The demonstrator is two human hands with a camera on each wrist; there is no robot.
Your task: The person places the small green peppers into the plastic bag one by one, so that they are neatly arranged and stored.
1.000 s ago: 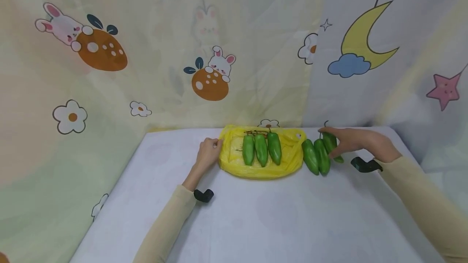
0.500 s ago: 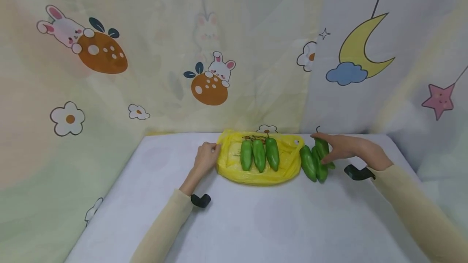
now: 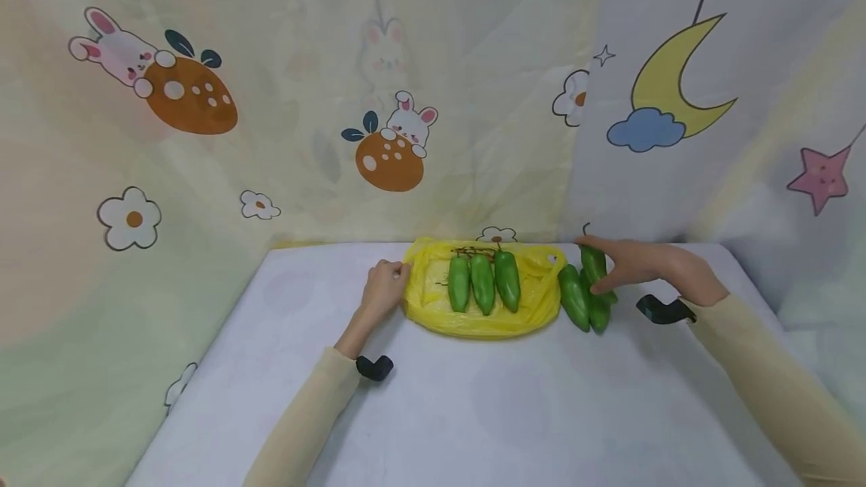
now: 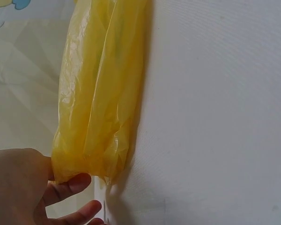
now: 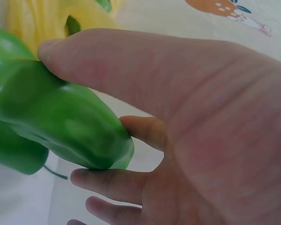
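In the head view my left hand [image 3: 386, 286] pinches the left edge of a yellow plastic bag [image 3: 436, 318]; the left wrist view shows the bag's edge [image 4: 98, 117] between thumb and fingers. Three green peppers [image 3: 483, 284] lie side by side on the bag. To its right, my right hand [image 3: 636, 261] grips another green pepper [image 3: 593, 263] between thumb and fingers. That pepper overlaps one of two more green peppers [image 3: 573, 297] lying beside the bag. In the right wrist view the thumb lies along one side of the gripped pepper [image 5: 70, 122], with fingertips touching its other side.
A white-covered table [image 3: 473, 412] carries everything. Close behind its far edge hangs a printed curtain [image 3: 284, 126] with rabbits, flowers and a moon. Black wrist straps [image 3: 374, 368] sit on both arms.
My right hand has moved left with the pepper in its grip, and that pepper now overlaps the one beside it. My left hand stays at the bag's edge. The head view has shifted slightly.
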